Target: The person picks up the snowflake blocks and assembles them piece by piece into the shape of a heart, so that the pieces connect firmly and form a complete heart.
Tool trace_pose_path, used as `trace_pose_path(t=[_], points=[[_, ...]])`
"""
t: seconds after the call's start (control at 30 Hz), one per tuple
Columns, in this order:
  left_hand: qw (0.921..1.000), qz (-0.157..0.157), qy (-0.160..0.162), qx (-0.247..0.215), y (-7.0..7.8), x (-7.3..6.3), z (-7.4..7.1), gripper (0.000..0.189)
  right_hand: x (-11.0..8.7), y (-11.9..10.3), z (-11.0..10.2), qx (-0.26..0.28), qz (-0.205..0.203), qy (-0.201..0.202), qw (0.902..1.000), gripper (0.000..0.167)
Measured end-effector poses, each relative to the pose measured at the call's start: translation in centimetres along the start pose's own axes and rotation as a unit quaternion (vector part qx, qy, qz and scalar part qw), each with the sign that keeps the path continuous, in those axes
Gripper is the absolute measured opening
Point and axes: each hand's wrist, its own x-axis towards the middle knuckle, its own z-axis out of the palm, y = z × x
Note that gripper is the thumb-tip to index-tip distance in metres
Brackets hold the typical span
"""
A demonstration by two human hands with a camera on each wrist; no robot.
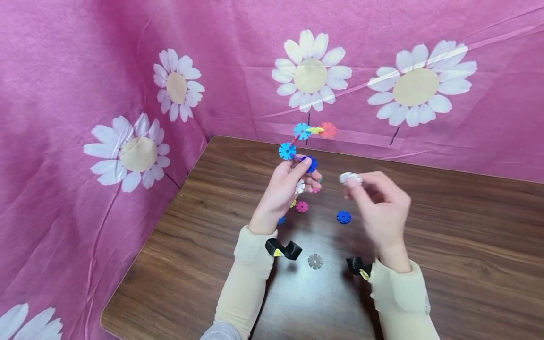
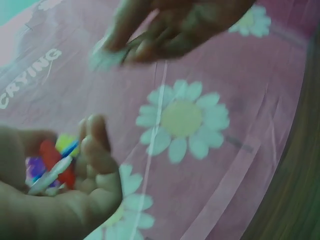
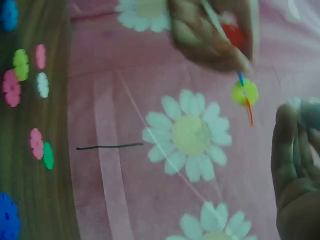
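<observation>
My left hand [image 1: 280, 191] holds a chain of interlocking notched plastic discs [image 1: 287, 151] above the table. The thumb presses on a dark blue disc [image 1: 312, 164]; light blue, yellow and red discs reach up and away from it. In the left wrist view, a red disc [image 2: 66, 175] and a whitish one [image 2: 50, 176] sit within the left palm. Off to the right, apart from the chain, my right hand [image 1: 384, 208] pinches a white disc [image 1: 350, 179] between thumb and fingers. That disc is blurred in the left wrist view.
Several loose discs lie on the wooden table [image 1: 467, 245]: a blue disc [image 1: 344, 217], a pink disc [image 1: 302, 207] and a greyish disc [image 1: 315, 261] among them. A pink flowered cloth [image 1: 238, 71] hangs behind and to the left of the table.
</observation>
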Motion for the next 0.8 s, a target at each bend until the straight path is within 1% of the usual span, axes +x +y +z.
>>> trace_pose_path(t=[0.03, 0.07, 0.13, 0.27, 0.37, 0.47, 0.6, 0.7, 0.8], points=[[0.9997, 0.005, 0.007, -0.021, -0.1, 0.0, 0.2, 0.011, -0.3, 0.0, 0.4, -0.043, -0.022, -0.027, 0.9985, 0.008], [0.9991, 0.009, 0.012, -0.041, -0.1, 0.0, 0.4, 0.012, -0.6, 0.0, 0.8, -0.075, -0.043, -0.05, 0.995, 0.009], [0.9974, 0.015, 0.019, -0.067, -0.1, -0.1, 0.8, 0.015, -1.0, 0.2, 1.4, -0.129, -0.084, -0.084, 0.9845, 0.013], [0.9951, 0.037, 0.03, -0.086, -0.2, -0.3, 1.3, 0.023, -1.6, 0.5, 2.2, -0.16, -0.134, -0.122, 0.9704, 0.015], [0.9945, 0.047, 0.038, -0.085, -0.2, -0.4, 1.6, 0.024, -1.8, 0.7, 2.4, -0.171, -0.158, -0.13, 0.9637, 0.014], [0.9943, 0.048, 0.042, -0.085, -0.1, -0.5, 1.6, 0.022, -1.8, 0.8, 2.5, -0.177, -0.177, -0.13, 0.9593, 0.011], [0.9942, 0.051, 0.039, -0.087, 0.0, -0.6, 1.6, 0.024, -1.7, 0.8, 2.3, -0.178, -0.189, -0.12, 0.9583, 0.011], [0.9947, 0.052, 0.028, -0.085, 0.1, -0.7, 1.7, 0.027, -1.6, 0.8, 2.3, -0.176, -0.193, -0.116, 0.9582, 0.013], [0.9951, 0.053, 0.021, -0.081, 0.2, -0.7, 1.7, 0.03, -1.6, 0.9, 2.4, -0.18, -0.205, -0.119, 0.9546, 0.01]])
